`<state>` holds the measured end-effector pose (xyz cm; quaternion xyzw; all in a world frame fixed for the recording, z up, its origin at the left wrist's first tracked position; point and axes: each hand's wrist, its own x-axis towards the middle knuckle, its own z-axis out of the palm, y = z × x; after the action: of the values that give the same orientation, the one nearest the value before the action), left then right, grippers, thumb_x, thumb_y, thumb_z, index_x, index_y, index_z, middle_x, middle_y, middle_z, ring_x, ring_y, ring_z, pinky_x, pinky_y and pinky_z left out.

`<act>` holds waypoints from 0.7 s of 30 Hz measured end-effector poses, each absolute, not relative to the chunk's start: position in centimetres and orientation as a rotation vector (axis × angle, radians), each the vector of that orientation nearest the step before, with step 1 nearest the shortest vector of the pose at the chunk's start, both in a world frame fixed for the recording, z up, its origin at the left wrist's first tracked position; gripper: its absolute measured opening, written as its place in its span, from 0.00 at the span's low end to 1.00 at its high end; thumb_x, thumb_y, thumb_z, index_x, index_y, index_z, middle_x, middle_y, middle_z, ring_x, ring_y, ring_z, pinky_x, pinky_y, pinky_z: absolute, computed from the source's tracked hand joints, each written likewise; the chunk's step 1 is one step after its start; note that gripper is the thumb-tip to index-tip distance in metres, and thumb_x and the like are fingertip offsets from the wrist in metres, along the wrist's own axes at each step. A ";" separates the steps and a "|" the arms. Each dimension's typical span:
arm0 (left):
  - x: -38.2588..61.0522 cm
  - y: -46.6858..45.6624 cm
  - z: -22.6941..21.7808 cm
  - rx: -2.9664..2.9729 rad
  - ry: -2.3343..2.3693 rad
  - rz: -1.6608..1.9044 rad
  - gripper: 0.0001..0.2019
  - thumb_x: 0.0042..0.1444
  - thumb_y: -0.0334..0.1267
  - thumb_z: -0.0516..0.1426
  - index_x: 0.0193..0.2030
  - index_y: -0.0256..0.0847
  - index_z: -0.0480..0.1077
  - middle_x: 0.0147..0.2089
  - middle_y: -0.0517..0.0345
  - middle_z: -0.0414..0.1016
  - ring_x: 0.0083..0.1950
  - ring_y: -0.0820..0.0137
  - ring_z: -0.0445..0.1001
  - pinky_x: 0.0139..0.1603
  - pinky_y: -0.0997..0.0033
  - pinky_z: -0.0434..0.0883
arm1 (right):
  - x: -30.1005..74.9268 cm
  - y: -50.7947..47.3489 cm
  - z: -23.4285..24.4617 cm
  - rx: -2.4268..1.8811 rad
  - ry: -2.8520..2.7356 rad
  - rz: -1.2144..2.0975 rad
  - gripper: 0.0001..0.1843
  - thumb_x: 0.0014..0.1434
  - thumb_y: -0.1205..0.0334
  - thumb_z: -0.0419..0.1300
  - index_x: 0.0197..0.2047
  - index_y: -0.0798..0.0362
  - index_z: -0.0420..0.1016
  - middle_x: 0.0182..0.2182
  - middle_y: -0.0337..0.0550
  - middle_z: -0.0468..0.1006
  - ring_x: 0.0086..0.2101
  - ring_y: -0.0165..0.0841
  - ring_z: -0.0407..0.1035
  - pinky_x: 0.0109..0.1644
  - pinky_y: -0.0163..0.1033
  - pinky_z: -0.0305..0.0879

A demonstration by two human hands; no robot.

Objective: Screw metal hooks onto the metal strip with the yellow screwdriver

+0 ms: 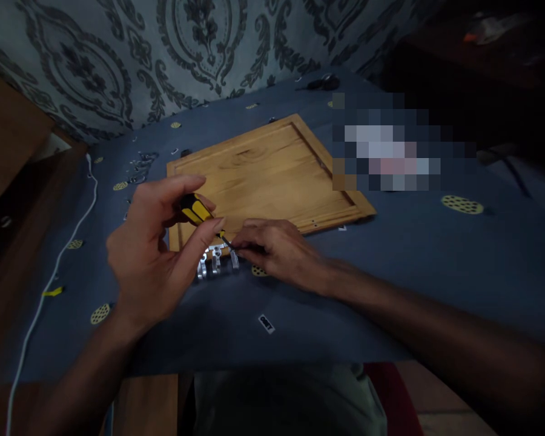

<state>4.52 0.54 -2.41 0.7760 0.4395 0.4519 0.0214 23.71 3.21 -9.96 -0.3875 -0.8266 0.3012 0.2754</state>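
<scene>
- The left hand (149, 260), in the centre-left of the frame, is gripping a yellow-and-black screwdriver (195, 211) by its handle, with the thumb and fingertips curled around it and the palm turned towards the camera.
- The screwdriver is slanting down and to the right, its thin blade running towards the frame's middle.
- The right hand (277, 248), just right of centre, is lying low over the cloth with its fingers pinched narrowly together at the blade's tip (whether something small is caught between them cannot be told).
- A shiny metal bracket (215, 257) is sitting directly under the blade, between the two hands, touching the near edge of the wooden panel (272, 169).
- The wooden panel is lying flat in the upper middle, with a raised frame running around its recessed face; the left hand's fingers are covering its near left corner.
- A blue cloth (436, 260) with yellow dotted patches is spreading under everything.
- A white cable (75, 227) is trailing down the left side of the frame, well apart from the hands.
- A small black-and-white label (266, 323) is lying on the cloth below the right hand.
- A dark tool (320, 82) is resting at the upper edge of the cloth, beyond the panel.
- Patterned wallpaper (200, 42) is filling the top of the frame.
</scene>
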 end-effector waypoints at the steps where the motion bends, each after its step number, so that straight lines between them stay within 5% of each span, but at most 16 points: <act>1: 4.5 0.6 -2.4 2.400 1.349 1.401 0.18 0.62 0.40 0.66 0.58 0.56 0.73 0.46 0.64 0.80 0.44 0.63 0.84 0.45 0.59 0.87 | 23.7 3.2 -10.0 -1.044 -2.221 0.807 0.08 0.63 0.72 0.64 0.42 0.52 0.83 0.36 0.41 0.82 0.36 0.31 0.74 0.41 0.36 0.62; 12: 4.5 0.5 -2.3 2.406 1.301 1.345 0.17 0.64 0.36 0.64 0.58 0.56 0.72 0.47 0.64 0.81 0.43 0.66 0.84 0.46 0.59 0.86 | 23.6 3.3 -10.1 -1.053 -2.210 0.801 0.07 0.62 0.72 0.65 0.42 0.53 0.83 0.37 0.43 0.83 0.37 0.33 0.74 0.42 0.36 0.63; 21: 4.5 1.2 -1.7 2.577 1.216 1.359 0.11 0.64 0.36 0.64 0.52 0.54 0.75 0.41 0.61 0.78 0.41 0.65 0.79 0.35 0.60 0.82 | 23.8 3.4 -9.9 -1.017 -2.231 0.822 0.09 0.64 0.72 0.64 0.44 0.54 0.84 0.37 0.43 0.84 0.36 0.33 0.76 0.41 0.36 0.64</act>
<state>4.47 1.16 -1.73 0.8164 0.3851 0.4303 -0.0077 23.82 3.37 -9.86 -0.3781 -0.8296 0.3058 0.2744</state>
